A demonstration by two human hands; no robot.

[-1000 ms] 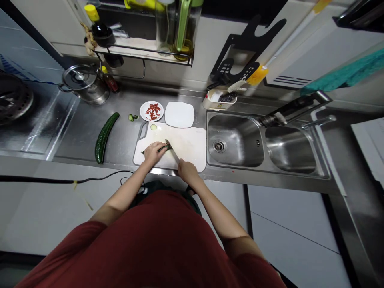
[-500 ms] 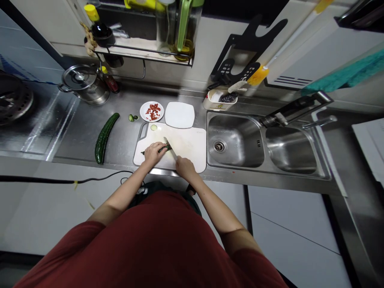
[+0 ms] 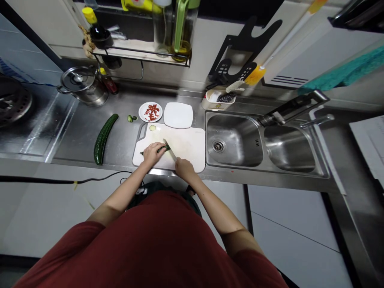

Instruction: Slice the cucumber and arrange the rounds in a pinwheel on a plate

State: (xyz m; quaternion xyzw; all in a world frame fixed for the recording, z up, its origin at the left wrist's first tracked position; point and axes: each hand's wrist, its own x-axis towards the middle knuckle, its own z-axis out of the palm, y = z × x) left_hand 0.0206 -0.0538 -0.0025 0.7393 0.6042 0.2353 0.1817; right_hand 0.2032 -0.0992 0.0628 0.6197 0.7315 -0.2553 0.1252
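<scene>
A white cutting board (image 3: 189, 138) with a grey edge lies on the steel counter. Across it runs a slender dark green chili pepper (image 3: 167, 147), its thin end poking out left of my left hand (image 3: 151, 154). The fingers of that hand are closed over the pepper and hold it down; part of it is hidden beneath them. My right hand (image 3: 184, 167) grips the handle of a knife (image 3: 172, 153), whose blade slants up and left over the pepper's right end. A pale round slice (image 3: 153, 128) rests near the board's upper left corner.
Behind the board stand a plate (image 3: 141, 113) of chopped red pieces and a white square plate (image 3: 178, 115). A cucumber (image 3: 103, 139) and green scraps (image 3: 130, 118) lie left, a lidded pot (image 3: 87, 91) farther back. To the right is a double sink (image 3: 234, 138).
The whole view has shifted slightly. Both hands keep their hold on the pepper and knife, with hardly any visible movement.
</scene>
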